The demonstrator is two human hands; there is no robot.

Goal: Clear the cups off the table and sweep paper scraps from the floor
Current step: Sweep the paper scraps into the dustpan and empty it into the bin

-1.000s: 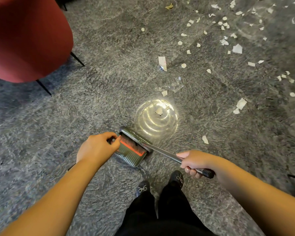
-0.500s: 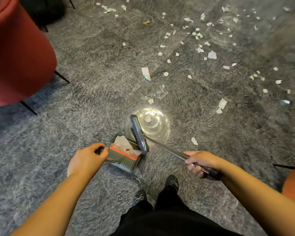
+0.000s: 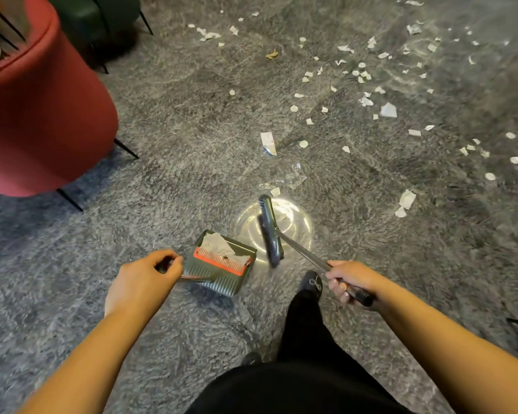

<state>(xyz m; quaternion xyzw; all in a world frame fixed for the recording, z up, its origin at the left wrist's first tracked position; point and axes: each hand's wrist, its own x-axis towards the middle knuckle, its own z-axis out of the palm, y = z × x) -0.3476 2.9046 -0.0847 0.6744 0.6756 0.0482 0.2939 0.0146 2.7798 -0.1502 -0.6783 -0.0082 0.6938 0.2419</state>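
No legible text, label, brand or number appears on anything I see; faint printing on one paper slip (image 3: 267,141) stays unreadable.

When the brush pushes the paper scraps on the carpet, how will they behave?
The paper scraps look thin and torn, so probably very light and floppy; some may flutter away instead of sliding. The carpet looks fuzzy, so the small ones may snag. The brush, held by the right hand, likely needs short strokes toward the dustpan.
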